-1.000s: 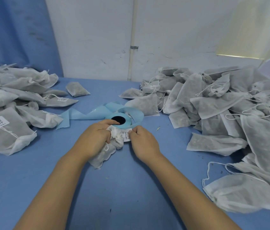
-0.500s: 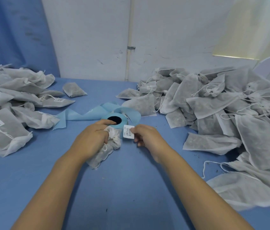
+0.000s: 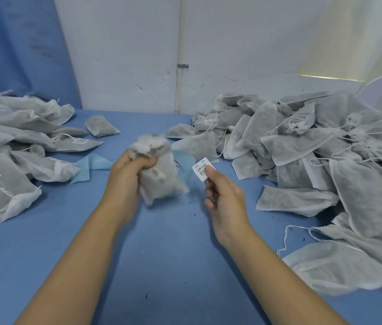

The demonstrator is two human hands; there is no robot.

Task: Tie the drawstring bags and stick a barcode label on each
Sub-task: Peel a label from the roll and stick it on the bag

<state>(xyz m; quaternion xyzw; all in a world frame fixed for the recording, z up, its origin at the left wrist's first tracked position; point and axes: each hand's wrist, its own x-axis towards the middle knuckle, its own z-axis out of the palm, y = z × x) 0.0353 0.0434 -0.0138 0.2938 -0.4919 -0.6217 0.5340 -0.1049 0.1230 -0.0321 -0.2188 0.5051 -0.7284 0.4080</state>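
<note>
one crumpled fabric bag (image 3: 160, 174) in left hand (image 3: 126, 174), small square label (image 3: 202, 171) in right hand (image 3: 224, 200)

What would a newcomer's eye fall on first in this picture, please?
At the centre, the left hand grips a gathered drawstring bag upright, while the right hand pinches a barcode label just beside it, apart. A large heap of bags fills the right of the blue table; a smaller pile, some labelled, lies left.

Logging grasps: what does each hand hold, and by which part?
Left hand grips the drawstring bag at its gathered neck; right hand pinches the barcode label by its lower right corner.
</note>
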